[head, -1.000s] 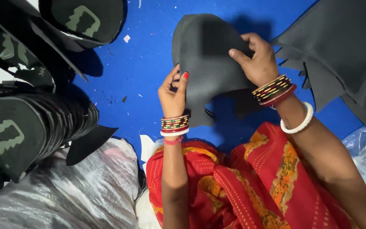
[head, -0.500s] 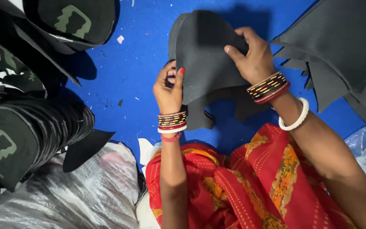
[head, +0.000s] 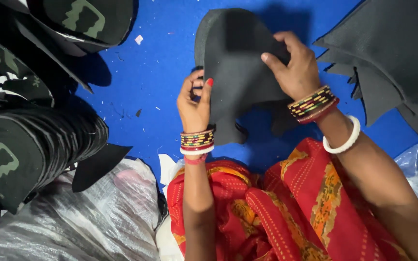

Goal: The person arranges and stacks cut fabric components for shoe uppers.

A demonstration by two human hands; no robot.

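Observation:
A dark grey foam piece (head: 233,58), rounded at the top with notched tabs at its lower edge, is held up over the blue floor. My left hand (head: 194,104) pinches its left edge between thumb and fingers. My right hand (head: 293,67) grips its right side, fingers folded over the front face. Both wrists carry striped bangles, and a white bangle sits further up my right forearm.
Stacks of black foam pieces with green marks (head: 20,154) lie at the left and upper left. More dark grey foam sheets (head: 397,53) are piled at the upper right. A clear plastic bag (head: 83,222) lies lower left. The blue floor (head: 156,82) and red patterned cloth (head: 286,212) fill the middle.
The foam piece and both hands have shifted slightly up and left in view. My grip on the piece stays the same.

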